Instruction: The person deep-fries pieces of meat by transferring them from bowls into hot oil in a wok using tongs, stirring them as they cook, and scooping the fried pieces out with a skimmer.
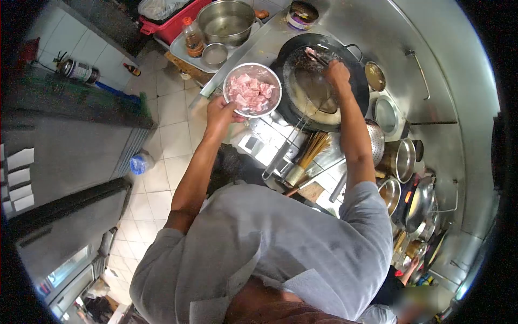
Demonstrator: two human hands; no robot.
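Note:
A metal bowl [252, 112] of raw pink meat pieces [249, 92] is gripped at its near left rim by my left hand [220, 115]. Over the big black wok [359, 89], my right hand [338, 74] is closed round dark tongs or chopsticks [319, 59]; which of the two I cannot tell. At their tip is a piece of meat [309, 52]. Inside the wok are oil and a wire strainer [318, 94], whose long handle [278, 159] sticks out over the near rim. The bowl is just left of the wok.
A bamboo brush [312, 154] lies near the wok. Pots [404, 161] and a perforated ladle [375, 141] stand right. At the upper left are a large pot [225, 24], a sauce bottle [192, 40] and a red basin [171, 28]. Another person's hand [411, 265] shows lower right.

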